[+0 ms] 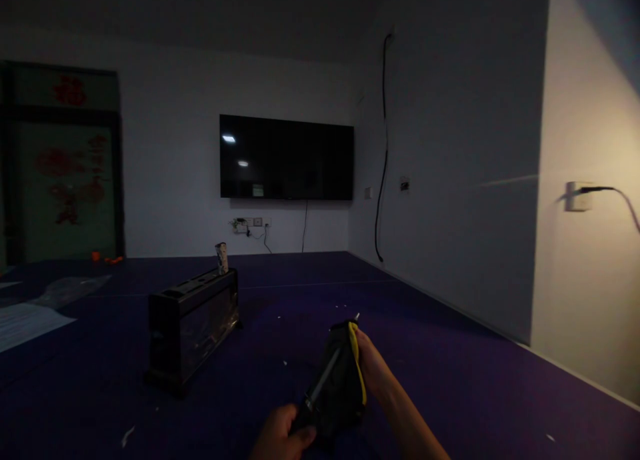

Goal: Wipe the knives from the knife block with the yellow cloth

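Low in the middle of the head view, my left hand is closed around the dark handle end of a thin grey metal rod, possibly a screwdriver. The rod slants up across a black piece with yellow edging, which looks like a tool pouch, though the dim light hides its exact kind. My right hand grips that piece by its yellow right edge; most of its fingers are hidden behind it. A small shiny tip pokes out above the top.
A long black box-shaped appliance stands to the left, with a patterned roll upright on it. Paper and clear plastic lie at far left. White scraps dot the purple surface. A wall borders the right.
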Motion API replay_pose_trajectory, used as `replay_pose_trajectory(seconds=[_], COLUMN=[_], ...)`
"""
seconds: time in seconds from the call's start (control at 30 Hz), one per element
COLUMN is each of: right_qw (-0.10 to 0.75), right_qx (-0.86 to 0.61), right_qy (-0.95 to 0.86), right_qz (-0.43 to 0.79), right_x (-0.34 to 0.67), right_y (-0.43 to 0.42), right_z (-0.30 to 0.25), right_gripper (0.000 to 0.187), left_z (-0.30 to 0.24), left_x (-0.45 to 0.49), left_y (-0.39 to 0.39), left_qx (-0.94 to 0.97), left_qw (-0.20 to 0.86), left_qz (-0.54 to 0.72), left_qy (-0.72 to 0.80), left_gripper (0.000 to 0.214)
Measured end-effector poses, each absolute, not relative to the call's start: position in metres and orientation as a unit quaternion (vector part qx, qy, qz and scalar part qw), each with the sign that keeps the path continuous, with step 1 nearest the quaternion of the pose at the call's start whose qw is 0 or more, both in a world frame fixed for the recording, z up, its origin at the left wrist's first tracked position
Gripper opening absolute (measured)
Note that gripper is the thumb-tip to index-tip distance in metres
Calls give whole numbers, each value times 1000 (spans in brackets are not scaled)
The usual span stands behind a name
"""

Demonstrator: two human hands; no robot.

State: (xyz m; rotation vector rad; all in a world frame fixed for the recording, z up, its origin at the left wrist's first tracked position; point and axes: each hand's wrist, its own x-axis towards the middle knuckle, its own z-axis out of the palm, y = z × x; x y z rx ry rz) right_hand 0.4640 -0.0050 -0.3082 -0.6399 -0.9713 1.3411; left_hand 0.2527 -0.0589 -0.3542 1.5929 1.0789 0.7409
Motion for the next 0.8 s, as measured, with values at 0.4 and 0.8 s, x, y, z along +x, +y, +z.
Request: replay_pose_trajectory(seconds=[0.4,0.8], right_qw=[624,609], right_qx=[-259,-258], right_qy=[-385,-435], right_qz=[628,611], right_x=[445,436], right_y=[-19,-19], right_z=[-301,-301], right_gripper=[19,15], left_z=[-361,-374], left_x=[254,255], left_y=[-56,-50], left_qx=[650,626], left_qw=[507,519], left_qz=[322,356], left_qy=[465,460], left_gripper=[35,36])
